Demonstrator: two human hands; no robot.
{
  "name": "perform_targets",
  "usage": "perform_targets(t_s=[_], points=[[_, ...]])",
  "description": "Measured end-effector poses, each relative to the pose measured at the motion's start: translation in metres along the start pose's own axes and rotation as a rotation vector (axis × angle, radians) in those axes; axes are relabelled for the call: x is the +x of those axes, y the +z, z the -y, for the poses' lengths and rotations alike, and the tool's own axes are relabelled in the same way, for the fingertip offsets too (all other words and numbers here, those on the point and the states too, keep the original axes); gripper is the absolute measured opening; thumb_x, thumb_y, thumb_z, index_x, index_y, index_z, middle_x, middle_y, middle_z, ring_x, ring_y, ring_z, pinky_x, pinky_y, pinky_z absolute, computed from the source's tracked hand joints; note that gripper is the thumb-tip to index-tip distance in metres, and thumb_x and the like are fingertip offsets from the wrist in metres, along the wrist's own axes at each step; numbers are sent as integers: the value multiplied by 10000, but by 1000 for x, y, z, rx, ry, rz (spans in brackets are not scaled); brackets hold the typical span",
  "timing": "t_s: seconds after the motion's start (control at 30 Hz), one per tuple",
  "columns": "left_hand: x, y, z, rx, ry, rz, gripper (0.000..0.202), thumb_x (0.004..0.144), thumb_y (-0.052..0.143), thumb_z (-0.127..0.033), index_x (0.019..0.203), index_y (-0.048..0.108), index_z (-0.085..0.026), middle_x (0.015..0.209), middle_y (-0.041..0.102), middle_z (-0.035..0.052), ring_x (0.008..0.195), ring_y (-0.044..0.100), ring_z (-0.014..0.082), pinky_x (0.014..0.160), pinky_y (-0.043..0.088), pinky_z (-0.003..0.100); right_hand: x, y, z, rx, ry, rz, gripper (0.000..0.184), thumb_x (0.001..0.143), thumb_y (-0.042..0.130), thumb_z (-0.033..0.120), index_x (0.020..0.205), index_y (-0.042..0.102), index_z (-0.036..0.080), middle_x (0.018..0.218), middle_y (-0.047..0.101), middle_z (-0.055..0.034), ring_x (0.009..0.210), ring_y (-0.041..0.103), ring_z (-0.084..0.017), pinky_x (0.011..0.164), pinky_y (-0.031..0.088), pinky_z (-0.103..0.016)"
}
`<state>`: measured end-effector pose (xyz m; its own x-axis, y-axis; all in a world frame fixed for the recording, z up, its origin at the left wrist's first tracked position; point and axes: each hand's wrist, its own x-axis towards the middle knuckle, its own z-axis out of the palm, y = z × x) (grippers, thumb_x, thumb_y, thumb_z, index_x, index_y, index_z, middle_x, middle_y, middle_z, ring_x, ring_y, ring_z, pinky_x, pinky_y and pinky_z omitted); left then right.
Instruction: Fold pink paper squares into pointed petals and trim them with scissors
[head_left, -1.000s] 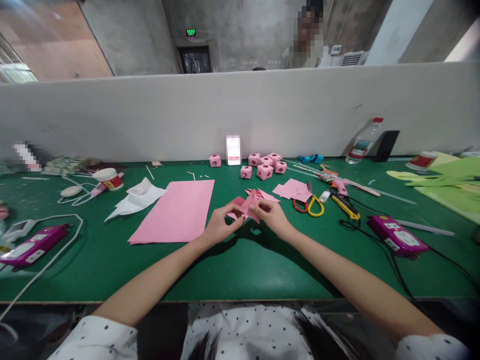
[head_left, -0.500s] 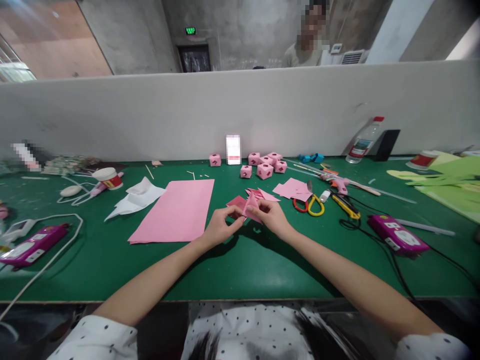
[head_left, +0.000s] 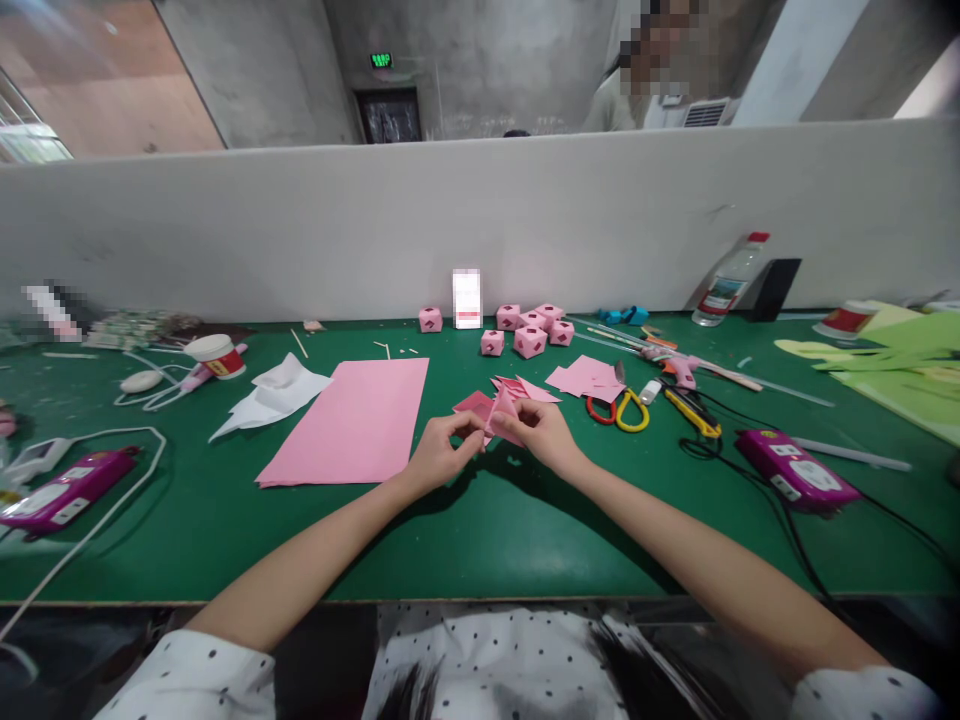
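Observation:
Over the middle of the green table (head_left: 487,540), my left hand (head_left: 442,452) and my right hand (head_left: 541,432) pinch a small folded pink paper piece (head_left: 501,412) between them. Both hands have their fingers closed on it, left on its left edge, right on its right. Just behind the hands lie several loose pink paper pieces (head_left: 517,388). A large pink paper sheet (head_left: 352,420) lies flat to the left of my left hand.
Several finished pink paper cubes (head_left: 529,330) stand at the back by the grey partition. Scissors (head_left: 619,410), a yellow cutter (head_left: 690,412) and a pink glue gun (head_left: 675,368) lie to the right, with purple power strips (head_left: 795,470) (head_left: 64,490) on both sides. A person stands beyond the partition.
My fingers have shifted slightly on the pink piece, which now sits lower and more folded between the hands. The person behind the partition has moved to the right.

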<state>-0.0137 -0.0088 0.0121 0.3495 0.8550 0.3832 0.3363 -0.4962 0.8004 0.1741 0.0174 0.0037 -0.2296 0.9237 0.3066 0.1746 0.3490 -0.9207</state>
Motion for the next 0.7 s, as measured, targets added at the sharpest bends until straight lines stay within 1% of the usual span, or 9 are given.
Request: perform_targets(t_s=[0.23, 0.33, 0.43, 0.57, 0.63, 0.7], points=[[0, -1, 1, -2, -11, 6, 191, 872, 495, -249, 763, 623, -157, 655, 629, -9, 647, 592, 125, 665, 451, 233, 0, 0, 1, -35, -12, -1, 457, 746, 677, 563, 587, 484, 180, 553, 387, 44, 520, 302, -90, 475, 222, -244], [0, -1, -2, 4, -21, 1, 226, 876, 515, -293, 733, 625, -157, 651, 635, -3, 645, 588, 129, 657, 445, 232, -1, 0, 2, -60, -14, -3, 473, 746, 669, 580, 580, 475, 182, 549, 383, 42, 519, 296, -91, 476, 229, -246], [1, 0, -3, 5, -44, -11, 255, 867, 552, -345, 717, 627, -153, 645, 633, 1, 638, 585, 132, 639, 442, 230, -1, 1, 2, -61, -14, -2, 467, 734, 681, 583, 589, 498, 178, 554, 399, 41, 522, 309, -90, 477, 241, -243], [3, 0, 0, -56, -93, -42, 269, 860, 569, -375, 728, 627, -148, 619, 615, -10, 590, 568, 117, 599, 434, 221, 0, -1, 3, 37, 19, 52, 421, 765, 664, 557, 642, 553, 170, 561, 433, 43, 517, 355, -90, 486, 266, -239], [4, -1, 2, -108, -121, -47, 253, 849, 581, -365, 731, 625, -145, 609, 607, -17, 568, 562, 109, 580, 429, 216, 1, -4, 4, 101, 43, 93, 396, 785, 649, 541, 684, 588, 164, 584, 486, 33, 530, 405, -95, 505, 304, -238], [5, -3, 2, -150, -144, -33, 239, 838, 590, -355, 733, 626, -143, 610, 604, -17, 559, 561, 105, 570, 426, 213, 3, -7, 6, 133, 69, 114, 381, 774, 664, 530, 711, 617, 157, 610, 538, 20, 548, 449, -100, 527, 342, -240]])
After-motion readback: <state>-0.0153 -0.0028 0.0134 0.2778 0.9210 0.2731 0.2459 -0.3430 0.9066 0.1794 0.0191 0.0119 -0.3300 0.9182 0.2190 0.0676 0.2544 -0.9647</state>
